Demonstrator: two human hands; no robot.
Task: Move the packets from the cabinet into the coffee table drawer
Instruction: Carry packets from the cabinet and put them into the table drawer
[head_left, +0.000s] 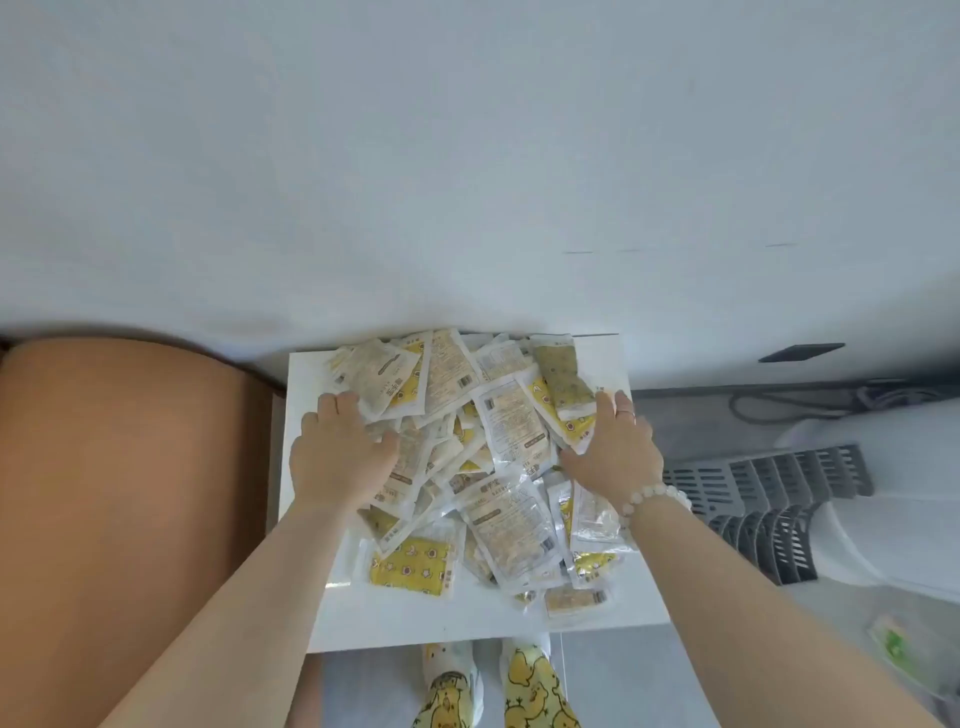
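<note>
From my head camera, looking straight down, I see the packets (498, 467) heaped in the open white drawer (405, 618), which juts toward me from under the coffee table top (467, 182). None are in my grasp. My left hand (337, 452) lies on the left side of the heap with its fingers spread and only slightly bent, the thumb resting flat across a packet. My right hand (615, 452), with a bead bracelet (654, 496) at the wrist, sits against the right side of the heap, fingers straight and pointing to the far end, holding nothing. I judge the step to be settling the load so the drawer can shut. The pile looks loose and slippery, with its far packets riding up just at the table edge, so I should press down and inward with flat palms. I want to spread the mound toward the bare near strip, where a yellow star-print packet (410, 564) lies flat. I should watch the right rim, where packets overhang and could slide toward the grey slotted grille (769, 499) on the right. On the left there is only the brown cushion (114, 467).
</note>
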